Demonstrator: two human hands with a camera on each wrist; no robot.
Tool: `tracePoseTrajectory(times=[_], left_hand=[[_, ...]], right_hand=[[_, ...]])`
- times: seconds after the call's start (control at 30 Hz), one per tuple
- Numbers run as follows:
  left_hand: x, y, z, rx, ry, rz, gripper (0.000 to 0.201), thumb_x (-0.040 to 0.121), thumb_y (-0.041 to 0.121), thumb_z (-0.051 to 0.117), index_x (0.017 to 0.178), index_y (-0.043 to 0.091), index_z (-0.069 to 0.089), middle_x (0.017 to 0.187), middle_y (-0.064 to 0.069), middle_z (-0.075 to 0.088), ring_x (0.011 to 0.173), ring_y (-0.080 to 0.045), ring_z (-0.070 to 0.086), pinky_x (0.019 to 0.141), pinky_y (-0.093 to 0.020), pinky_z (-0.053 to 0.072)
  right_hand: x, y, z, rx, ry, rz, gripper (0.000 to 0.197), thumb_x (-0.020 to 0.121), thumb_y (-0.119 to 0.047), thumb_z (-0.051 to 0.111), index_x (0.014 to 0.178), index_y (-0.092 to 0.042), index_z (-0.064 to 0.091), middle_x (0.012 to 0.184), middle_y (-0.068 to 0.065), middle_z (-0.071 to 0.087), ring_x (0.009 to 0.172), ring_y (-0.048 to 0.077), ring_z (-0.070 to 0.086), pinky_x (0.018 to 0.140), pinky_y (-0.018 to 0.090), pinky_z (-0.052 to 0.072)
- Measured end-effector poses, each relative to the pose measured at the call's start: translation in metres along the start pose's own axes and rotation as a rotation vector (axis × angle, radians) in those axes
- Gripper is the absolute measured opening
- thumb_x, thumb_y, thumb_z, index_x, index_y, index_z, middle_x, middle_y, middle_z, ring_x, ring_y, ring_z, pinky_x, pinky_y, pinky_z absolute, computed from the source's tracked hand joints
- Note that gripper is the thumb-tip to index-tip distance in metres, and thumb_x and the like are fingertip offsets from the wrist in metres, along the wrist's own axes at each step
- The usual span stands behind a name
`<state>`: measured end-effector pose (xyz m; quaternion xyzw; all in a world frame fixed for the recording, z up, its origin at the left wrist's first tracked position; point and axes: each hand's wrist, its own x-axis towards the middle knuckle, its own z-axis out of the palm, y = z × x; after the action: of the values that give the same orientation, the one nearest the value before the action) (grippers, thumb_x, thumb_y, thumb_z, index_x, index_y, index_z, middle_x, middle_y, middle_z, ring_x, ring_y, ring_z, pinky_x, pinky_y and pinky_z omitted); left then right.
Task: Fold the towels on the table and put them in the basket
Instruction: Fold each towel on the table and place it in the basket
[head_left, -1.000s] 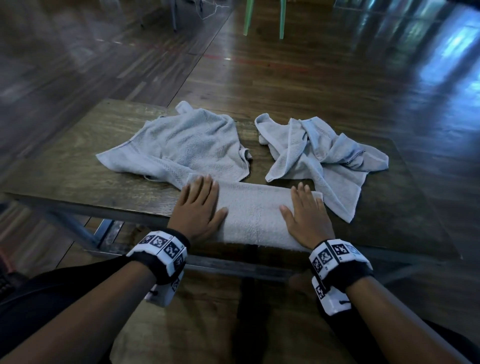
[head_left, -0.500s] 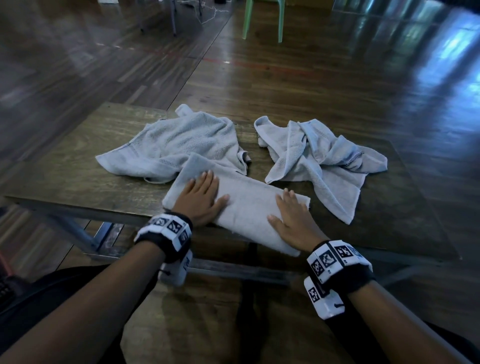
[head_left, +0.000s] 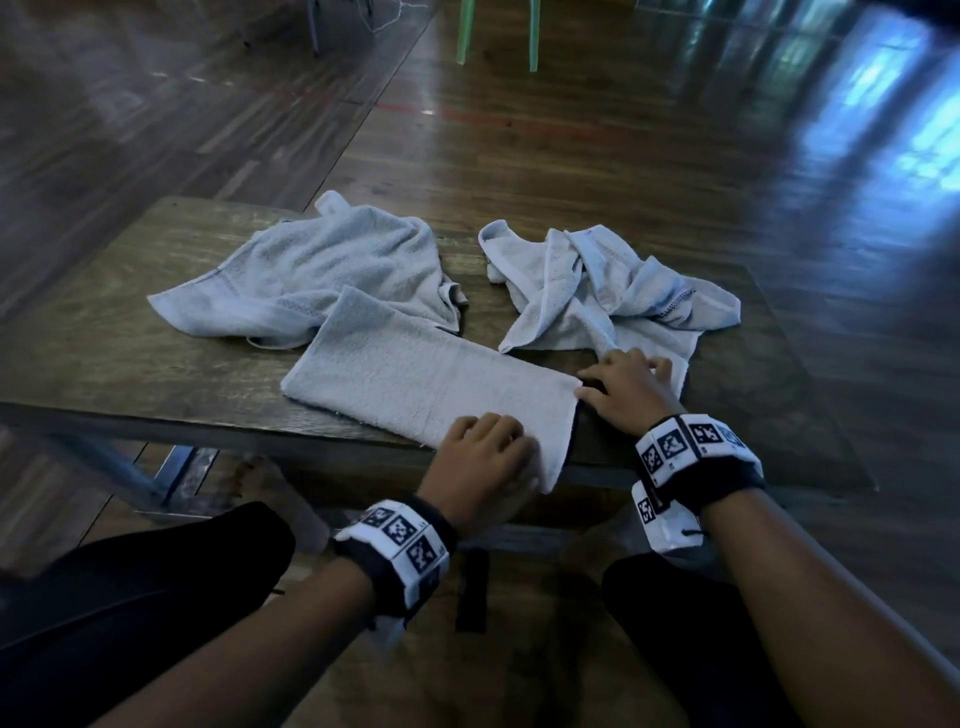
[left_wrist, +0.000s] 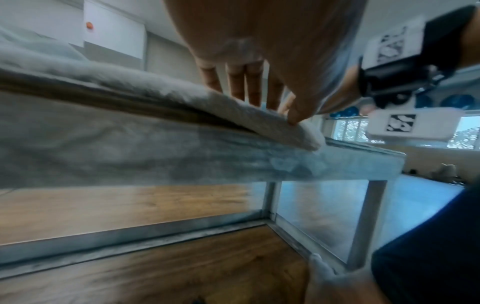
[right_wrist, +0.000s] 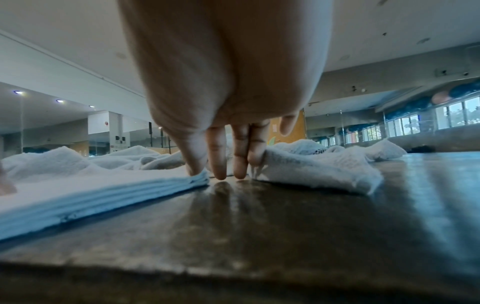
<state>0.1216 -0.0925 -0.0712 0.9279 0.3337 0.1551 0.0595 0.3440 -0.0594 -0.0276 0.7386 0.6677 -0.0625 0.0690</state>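
A folded grey towel (head_left: 415, 384) lies slantwise as a long strip on the wooden table (head_left: 156, 364), its near right corner hanging over the front edge. My left hand (head_left: 488, 452) is curled on that corner, fingers on top and thumb at the overhanging edge (left_wrist: 293, 121). My right hand (head_left: 623, 384) is at the strip's far right corner, where the thumb (right_wrist: 193, 164) presses the layered corner (right_wrist: 78, 189) and straight fingertips touch the bare tabletop. Two crumpled towels lie behind, one at the left (head_left: 322, 270) and one at the right (head_left: 597, 280). No basket is in view.
The right crumpled towel (right_wrist: 324, 170) lies against my right fingers. The table's metal frame (head_left: 130, 478) and my black-clad knees (head_left: 156, 571) are below the front edge. Green chair legs (head_left: 496, 31) stand far back on the wooden floor.
The folded towel has turned slantwise, its left end now over the left crumpled towel. Both hands left their flat hold and moved to the strip's right end, the left hand curling on the near corner.
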Motion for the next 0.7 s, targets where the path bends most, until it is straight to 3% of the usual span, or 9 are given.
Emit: tracePoseTrajectory(times=[0.17,0.27,0.43,0.57,0.63,0.7], left_hand=[[0.005,0.006,0.014,0.044,0.036,0.043,0.055,0.065,0.055,0.066,0.107,0.020,0.058,0.106,0.000,0.061,0.098,-0.021,0.056,0.079,-0.034,0.045],[0.009,0.010,0.014,0.061,0.009,0.006,0.055,0.058,0.048,0.074,0.103,0.020,0.058,0.103,-0.001,0.061,0.094,-0.022,0.058,0.077,-0.034,0.046],[0.007,0.013,0.011,0.009,0.086,-0.007,0.036,0.070,0.048,0.056,0.095,0.023,0.063,0.095,0.004,0.063,0.089,-0.019,0.058,0.077,-0.032,0.042],[0.001,0.022,0.006,-0.034,0.229,0.081,0.026,0.073,0.043,0.060,0.090,0.024,0.065,0.087,0.005,0.063,0.080,-0.017,0.058,0.075,-0.031,0.040],[0.003,0.032,-0.003,-0.052,0.315,0.080,0.024,0.073,0.040,0.061,0.088,0.022,0.066,0.085,0.004,0.063,0.078,-0.018,0.058,0.072,-0.031,0.040],[0.006,0.043,-0.016,-0.104,0.401,0.052,0.020,0.073,0.037,0.062,0.086,0.021,0.066,0.082,0.005,0.064,0.077,-0.018,0.058,0.070,-0.032,0.040]], right_hand=[[0.002,-0.001,0.001,0.046,0.003,-0.016,0.039,0.097,-0.038,0.032,0.130,-0.031,0.052,0.133,0.005,0.045,0.125,0.024,0.033,0.101,0.046,0.021],[0.005,-0.003,0.000,0.038,0.000,-0.021,0.038,0.096,-0.043,0.036,0.126,-0.030,0.054,0.130,0.004,0.046,0.125,0.024,0.033,0.100,0.046,0.022],[0.008,-0.001,0.002,0.119,0.047,0.001,0.021,0.088,-0.040,0.053,0.100,-0.025,0.063,0.112,0.000,0.055,0.114,0.021,0.040,0.095,0.043,0.025],[0.000,0.015,-0.006,0.459,0.029,0.029,0.009,0.080,-0.031,0.064,0.078,-0.022,0.062,0.085,-0.004,0.061,0.089,0.013,0.051,0.087,0.035,0.033],[-0.005,0.027,-0.016,0.689,0.041,-0.008,0.011,0.081,-0.017,0.065,0.071,-0.018,0.059,0.072,-0.002,0.058,0.069,0.008,0.054,0.073,0.030,0.040],[-0.012,0.037,-0.030,0.878,0.032,-0.026,0.016,0.084,-0.005,0.060,0.073,-0.016,0.057,0.062,-0.001,0.053,0.050,0.001,0.048,0.058,0.024,0.040]])
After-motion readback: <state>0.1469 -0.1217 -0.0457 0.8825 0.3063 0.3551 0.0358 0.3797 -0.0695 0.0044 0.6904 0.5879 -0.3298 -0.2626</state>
